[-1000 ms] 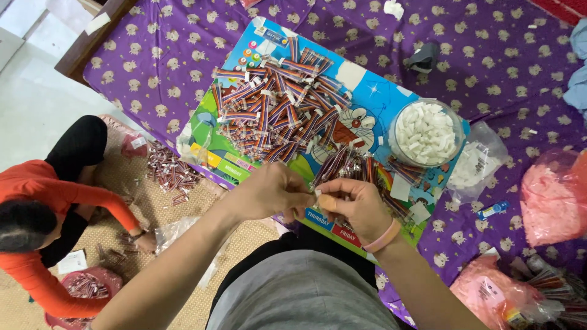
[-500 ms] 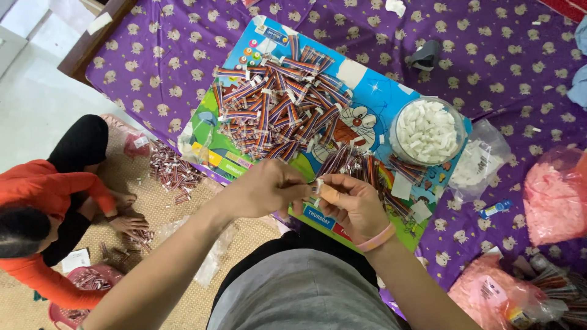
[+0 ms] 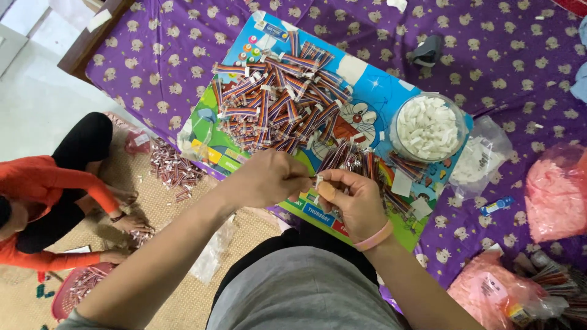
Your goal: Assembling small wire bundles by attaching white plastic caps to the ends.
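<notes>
both hands meet just above the near edge of the colourful board (image 3: 379, 98): the left hand (image 3: 266, 178) and right hand (image 3: 353, 198) have fingers pinched shut on a small white connector piece (image 3: 317, 181). beyond lie striped wire bundles (image 3: 278, 101) and a bowl of white pieces (image 3: 428, 127).

Pink plastic bags: one (image 3: 556, 192) at right edge on the purple cloth, another (image 3: 489, 293) at bottom right w/ a printed label. Clear plastic bag (image 3: 483, 159) of white bits lies just beside the round clear tub (image 3: 428, 127), right of it. Small blue-white tube (image 3: 496, 205) sits btwn the bags.
</notes>
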